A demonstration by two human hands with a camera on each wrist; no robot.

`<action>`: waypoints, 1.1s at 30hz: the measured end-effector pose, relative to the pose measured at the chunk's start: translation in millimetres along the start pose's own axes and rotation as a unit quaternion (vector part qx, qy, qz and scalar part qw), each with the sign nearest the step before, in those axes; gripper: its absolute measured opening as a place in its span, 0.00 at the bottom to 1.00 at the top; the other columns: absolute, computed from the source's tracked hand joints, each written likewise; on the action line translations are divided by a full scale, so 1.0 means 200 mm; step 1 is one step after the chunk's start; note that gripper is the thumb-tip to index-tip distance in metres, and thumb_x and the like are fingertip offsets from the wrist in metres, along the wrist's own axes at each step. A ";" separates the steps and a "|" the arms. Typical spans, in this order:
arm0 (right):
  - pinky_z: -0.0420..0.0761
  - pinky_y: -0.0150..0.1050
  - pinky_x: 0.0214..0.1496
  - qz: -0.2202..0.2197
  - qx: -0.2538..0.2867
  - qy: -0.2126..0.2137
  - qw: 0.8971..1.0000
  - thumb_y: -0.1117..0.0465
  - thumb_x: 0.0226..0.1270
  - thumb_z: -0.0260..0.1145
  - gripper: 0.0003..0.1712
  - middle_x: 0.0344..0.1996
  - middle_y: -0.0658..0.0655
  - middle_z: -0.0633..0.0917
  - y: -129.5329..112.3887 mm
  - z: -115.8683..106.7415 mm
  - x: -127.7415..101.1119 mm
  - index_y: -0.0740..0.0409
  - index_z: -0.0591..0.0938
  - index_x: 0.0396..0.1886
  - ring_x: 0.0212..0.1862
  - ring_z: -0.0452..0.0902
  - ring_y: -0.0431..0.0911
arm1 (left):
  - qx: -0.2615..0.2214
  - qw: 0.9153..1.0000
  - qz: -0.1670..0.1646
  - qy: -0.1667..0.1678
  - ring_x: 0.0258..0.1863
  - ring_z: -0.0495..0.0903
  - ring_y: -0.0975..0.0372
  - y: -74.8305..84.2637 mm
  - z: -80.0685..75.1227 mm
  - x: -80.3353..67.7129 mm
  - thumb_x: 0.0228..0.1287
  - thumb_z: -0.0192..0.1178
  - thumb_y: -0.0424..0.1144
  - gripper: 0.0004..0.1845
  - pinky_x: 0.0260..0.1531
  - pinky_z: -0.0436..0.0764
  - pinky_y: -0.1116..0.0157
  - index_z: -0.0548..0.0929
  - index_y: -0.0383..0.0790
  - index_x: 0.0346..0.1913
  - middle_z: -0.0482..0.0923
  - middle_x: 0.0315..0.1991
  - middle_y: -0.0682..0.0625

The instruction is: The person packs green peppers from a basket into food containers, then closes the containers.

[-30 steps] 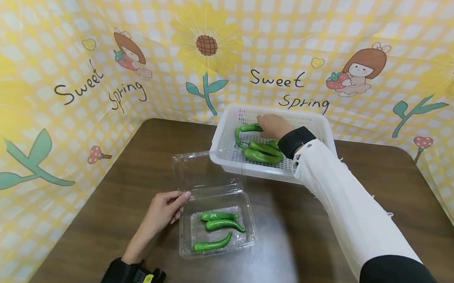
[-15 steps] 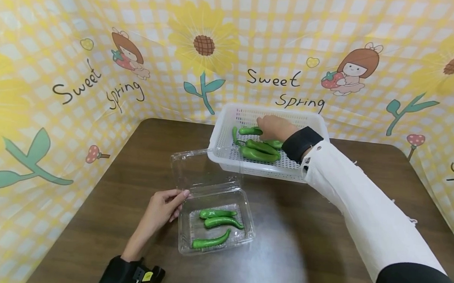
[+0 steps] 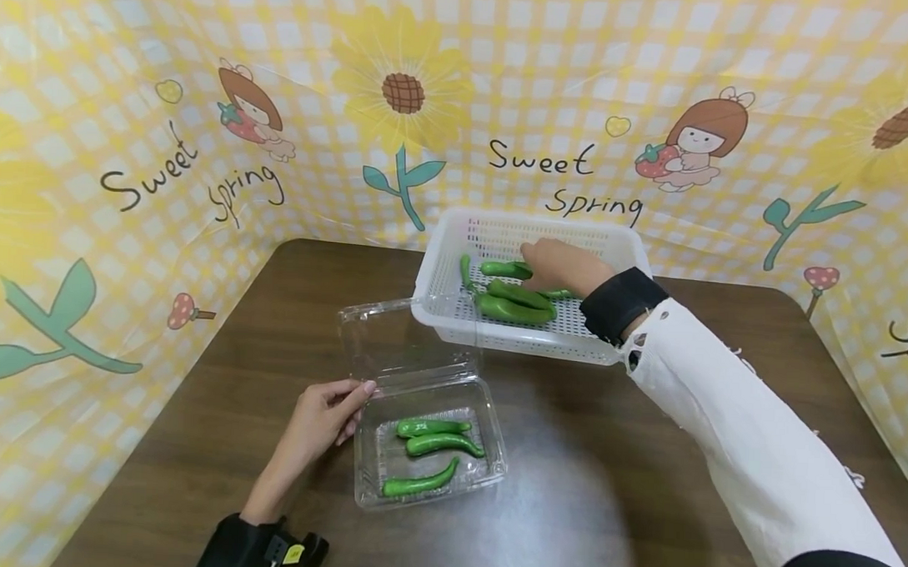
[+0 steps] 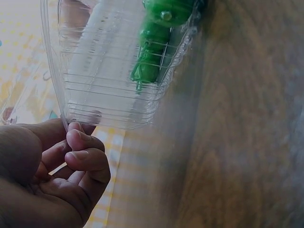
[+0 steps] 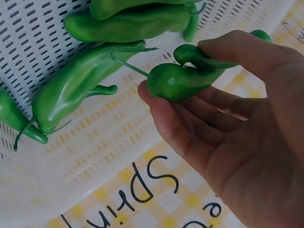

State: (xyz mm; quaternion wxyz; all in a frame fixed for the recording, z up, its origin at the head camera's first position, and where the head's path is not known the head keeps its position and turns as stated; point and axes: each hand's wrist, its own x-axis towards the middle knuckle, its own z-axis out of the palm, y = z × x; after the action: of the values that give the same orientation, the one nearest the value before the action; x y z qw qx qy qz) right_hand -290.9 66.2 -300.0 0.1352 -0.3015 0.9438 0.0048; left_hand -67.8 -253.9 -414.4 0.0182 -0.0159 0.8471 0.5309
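Note:
My left hand [image 3: 325,417] pinches the rim of a clear plastic clamshell box [image 3: 368,468] near its hinge, with the lid [image 3: 407,340] raised. Inside the box lie three green peppers [image 3: 420,482]. Over the white basket [image 3: 534,345], my right hand [image 3: 567,267] has its thumb and fingers around a green pepper [image 5: 183,83]; a second, slimmer green piece [image 5: 190,56] sits under the thumb. More green peppers [image 3: 516,309] lie in the basket, partly covered by the hand in the head view. Box and pepper ends [image 4: 149,61] show in the left wrist view.
The basket, with slotted walls, stands at the back of the brown wooden table [image 3: 272,327]. Yellow checked cloth [image 3: 506,68] hangs behind and at the sides. The box's raised lid leans close to the basket's front left corner.
My right hand has shifted slightly right and down within the basket, and the pepper at its fingers has moved with it. The left hand stays on the box rim. The view has drifted slightly.

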 end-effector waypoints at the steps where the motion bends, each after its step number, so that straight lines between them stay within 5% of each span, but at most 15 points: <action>1: 0.75 0.42 0.39 0.001 0.005 0.000 1.000 0.55 0.68 0.66 0.19 0.34 0.59 0.81 0.00 0.00 -0.01 0.64 0.76 0.49 0.35 0.75 0.50 | 0.000 1.000 -0.002 0.001 0.12 0.69 0.64 0.00 0.00 0.00 0.73 0.58 0.48 0.19 0.11 0.74 0.66 0.85 0.33 0.39 0.74 0.18 0.48; 17: 0.72 0.41 0.38 0.003 0.025 0.042 0.999 0.55 0.69 0.66 0.23 0.35 0.58 0.80 -0.02 -0.09 -0.29 0.64 0.73 0.55 0.35 0.73 0.49 | 0.000 1.000 -0.002 0.004 0.12 0.70 0.64 0.02 -0.02 0.03 0.72 0.58 0.51 0.20 0.12 0.75 0.64 0.84 0.34 0.37 0.73 0.19 0.47; 33: 0.73 0.39 0.36 -0.048 0.008 0.058 0.997 0.55 0.68 0.67 0.21 0.36 0.57 0.80 -0.18 -0.08 -0.51 0.63 0.74 0.53 0.32 0.72 0.48 | 0.009 1.000 -0.017 0.004 0.13 0.70 0.65 0.00 -0.01 0.00 0.72 0.58 0.52 0.22 0.12 0.75 0.65 0.83 0.33 0.37 0.73 0.19 0.47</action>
State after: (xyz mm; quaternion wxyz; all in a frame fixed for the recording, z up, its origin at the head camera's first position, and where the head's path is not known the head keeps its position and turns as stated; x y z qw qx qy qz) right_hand -195.2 93.3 -256.5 0.0823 -0.3456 0.9344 -0.0265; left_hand -67.7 -255.7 -414.3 0.0241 -0.0323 0.8514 0.5230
